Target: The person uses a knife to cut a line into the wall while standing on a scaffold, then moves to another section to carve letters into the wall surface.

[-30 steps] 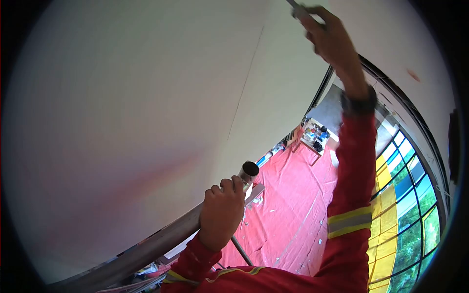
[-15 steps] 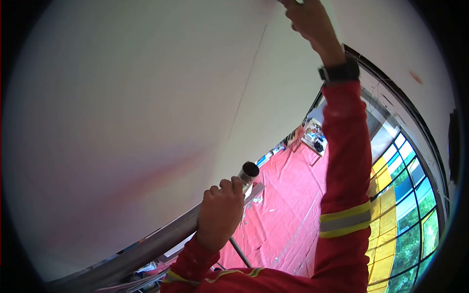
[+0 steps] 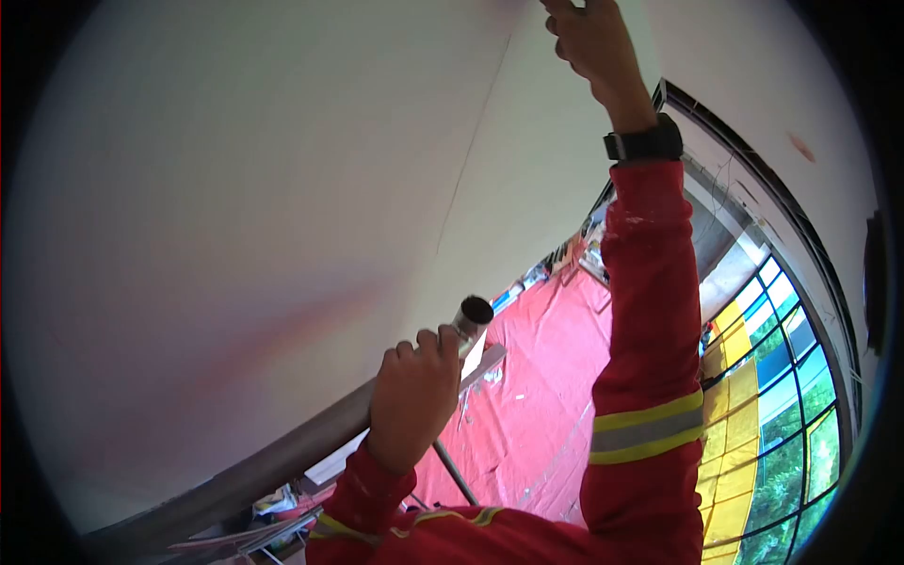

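Note:
My left hand [image 3: 414, 400] is closed around a grey metal pipe [image 3: 311, 435], just below its open, hollow end. The pipe slants down from there to the lower left. High up, my right hand [image 3: 593, 42] reaches to the top edge of the view, close to the pale, smooth surface [image 3: 282, 169]. Its fingers are curled, and a small dark bit of something shows at the fingertips. Most of that thing is cut off by the frame. A black watch-like band [image 3: 645, 141] circles the right wrist, above a red sleeve with a reflective stripe.
Far below lies a red sheet [image 3: 527, 414] over the floor. Cluttered items [image 3: 589, 250] stand at its far end. At right is a gridded window [image 3: 791, 377] with yellow panels [image 3: 730, 414]. Loose materials [image 3: 273, 504] lie under the pipe at lower left.
My right forearm has shifted slightly left, covering more of the cluttered items. My left hand and the pipe end appear a little higher and further left, still gripped.

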A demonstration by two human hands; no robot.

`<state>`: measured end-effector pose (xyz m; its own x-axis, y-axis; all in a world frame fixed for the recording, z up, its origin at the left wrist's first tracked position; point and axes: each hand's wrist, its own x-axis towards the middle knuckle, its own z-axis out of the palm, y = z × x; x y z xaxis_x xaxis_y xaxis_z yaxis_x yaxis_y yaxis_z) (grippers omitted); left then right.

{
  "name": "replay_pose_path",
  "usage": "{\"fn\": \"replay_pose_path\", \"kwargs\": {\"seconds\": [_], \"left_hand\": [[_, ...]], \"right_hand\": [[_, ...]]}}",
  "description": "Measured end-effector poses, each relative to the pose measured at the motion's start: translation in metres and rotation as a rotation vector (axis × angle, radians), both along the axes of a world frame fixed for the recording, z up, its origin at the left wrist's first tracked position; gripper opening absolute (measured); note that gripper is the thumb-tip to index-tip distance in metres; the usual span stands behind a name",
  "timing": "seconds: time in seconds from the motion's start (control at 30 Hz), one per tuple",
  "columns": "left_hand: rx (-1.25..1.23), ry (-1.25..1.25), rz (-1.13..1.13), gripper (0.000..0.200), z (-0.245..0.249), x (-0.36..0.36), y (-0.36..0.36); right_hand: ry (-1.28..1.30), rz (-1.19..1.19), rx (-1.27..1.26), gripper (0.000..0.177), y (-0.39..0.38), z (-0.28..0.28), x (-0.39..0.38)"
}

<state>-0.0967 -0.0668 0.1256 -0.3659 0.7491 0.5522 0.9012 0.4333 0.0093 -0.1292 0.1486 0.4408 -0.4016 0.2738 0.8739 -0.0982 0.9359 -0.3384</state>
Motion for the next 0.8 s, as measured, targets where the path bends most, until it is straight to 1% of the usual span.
{"fn": "replay_pose_path", "kwargs": {"seconds": [0.07,0.13,0.2,0.3,0.37,0.4,0.47,0.53,0.6,0.67,0.73,0.8], "left_hand": [[0.001,0.026,0.005,0.032,0.003,-0.003,0.000],[-0.017,0.044,0.029,0.032,-0.001,-0.004,0.002],[-0.031,0.046,0.048,0.034,-0.002,-0.003,0.005],[-0.045,0.046,0.045,0.034,0.002,-0.002,0.005],[-0.018,0.043,0.028,0.034,0.005,-0.004,0.001],[-0.009,0.037,0.019,0.034,0.004,-0.002,0.001],[-0.005,0.028,-0.002,0.034,0.004,-0.001,0.000],[-0.037,0.043,0.017,0.033,0.003,-0.003,0.000],[-0.024,0.056,0.038,0.033,0.001,-0.003,0.005],[-0.034,0.069,0.046,0.032,0.001,-0.003,0.004],[-0.041,0.067,0.029,0.032,0.002,-0.003,0.001],[-0.032,0.067,0.036,0.032,0.005,-0.004,0.003]], "right_hand": [[0.014,0.033,0.230,0.034,0.024,-0.022,0.025],[-0.032,0.017,0.193,0.032,0.013,-0.037,0.042],[-0.125,-0.054,-0.118,0.029,-0.012,-0.036,0.057],[0.036,0.040,0.018,0.036,0.006,-0.015,0.002],[0.020,0.051,-0.058,0.036,-0.004,-0.009,0.000],[0.008,0.054,-0.100,0.037,-0.005,-0.008,0.002],[0.024,0.000,0.021,0.037,-0.001,-0.026,0.022],[-0.030,-0.079,0.014,0.037,-0.006,-0.043,0.045],[-0.150,-0.183,-0.113,0.036,-0.018,-0.044,0.060],[0.014,-0.072,0.092,0.036,0.021,-0.026,0.010],[0.121,-0.029,0.153,0.036,0.025,-0.017,-0.010],[0.164,-0.041,0.082,0.036,-0.004,-0.008,-0.013]]}}
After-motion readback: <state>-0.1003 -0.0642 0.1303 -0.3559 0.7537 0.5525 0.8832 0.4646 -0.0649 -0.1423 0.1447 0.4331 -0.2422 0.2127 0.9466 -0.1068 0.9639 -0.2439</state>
